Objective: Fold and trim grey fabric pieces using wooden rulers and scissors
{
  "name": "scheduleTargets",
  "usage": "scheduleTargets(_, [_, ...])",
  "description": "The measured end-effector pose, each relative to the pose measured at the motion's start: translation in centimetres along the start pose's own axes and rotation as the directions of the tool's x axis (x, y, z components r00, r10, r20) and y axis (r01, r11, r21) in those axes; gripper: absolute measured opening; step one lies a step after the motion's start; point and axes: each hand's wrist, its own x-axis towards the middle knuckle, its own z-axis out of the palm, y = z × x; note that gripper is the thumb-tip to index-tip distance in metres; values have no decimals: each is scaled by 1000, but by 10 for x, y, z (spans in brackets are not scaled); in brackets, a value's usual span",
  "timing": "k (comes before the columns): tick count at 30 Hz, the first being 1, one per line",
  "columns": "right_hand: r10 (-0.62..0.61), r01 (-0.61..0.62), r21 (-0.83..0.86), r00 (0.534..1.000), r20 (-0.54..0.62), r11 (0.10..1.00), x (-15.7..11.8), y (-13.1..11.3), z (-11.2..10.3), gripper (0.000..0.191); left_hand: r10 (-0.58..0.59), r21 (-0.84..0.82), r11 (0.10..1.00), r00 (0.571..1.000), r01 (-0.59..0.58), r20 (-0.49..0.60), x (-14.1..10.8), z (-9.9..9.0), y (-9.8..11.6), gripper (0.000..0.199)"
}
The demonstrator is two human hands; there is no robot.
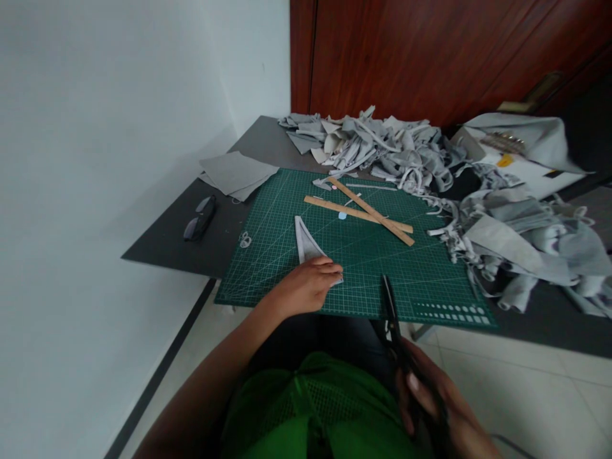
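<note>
A small grey triangular fabric piece [308, 245] with paler edges lies on the green cutting mat [268, 268]. My left hand [310, 284] is closed on its lower right end, and the fingers cover part of it. Black scissors [393, 319] are in my right hand [430, 395], held in front of the mat's near edge. Their blades point away from me over the mat and look closed. Two crossed wooden rulers [361, 212] lie farther back on the mat, beside a pale blue chip [342, 216].
Grey fabric scraps [382, 143] are heaped along the back, with another heap [521, 242] at the right. A white box [516, 153] stands behind that heap. Flat fabric sheets [239, 173] and dark glasses [201, 217] lie at the left. A white wall [119, 127] rises beside the table.
</note>
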Motion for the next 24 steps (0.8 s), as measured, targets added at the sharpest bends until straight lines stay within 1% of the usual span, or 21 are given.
scheduleTargets(2, [-43,36,54,992,119,998,-6,8,3,85,-9,43,999,1000,9,15,1,-1,1,34])
scheduleTargets(4, [-93,78,74,969,228,994,-7,16,5,89,-22,68,997,999,20,24,2,-3,2,35])
scheduleTargets(5, [-105,86,81,960,258,993,-8,19,6,92,-31,69,997,999,29,24,3,-3,3,35])
scheduleTargets(6, [-92,71,91,963,254,993,-8,21,7,93,-39,60,997,999,38,21,4,-3,3,35])
scheduleTargets(8, [-13,-8,119,985,171,993,-12,21,10,89,-59,34,998,998,59,3,4,-2,2,35])
scheduleTargets(10, [66,-78,131,993,94,988,-18,15,11,82,-85,15,996,995,86,-44,4,0,-1,36])
scheduleTargets(12, [101,-107,123,993,53,987,-23,8,10,77,-105,1,994,991,106,-86,3,2,-3,37])
scheduleTargets(14, [110,-113,99,993,34,989,-24,1,8,74,-119,-12,993,987,119,-104,3,5,-5,33])
scheduleTargets(18, [100,-102,32,993,58,994,-15,-3,11,72,-132,-23,991,984,131,-116,4,6,-6,24])
scheduleTargets(21, [76,-76,26,997,26,997,-6,-2,21,79,-130,-25,991,985,128,-113,5,7,-7,24])
scheduleTargets(24, [87,-88,23,996,13,996,-1,-2,28,87,-136,-26,991,985,133,-110,6,7,-8,24])
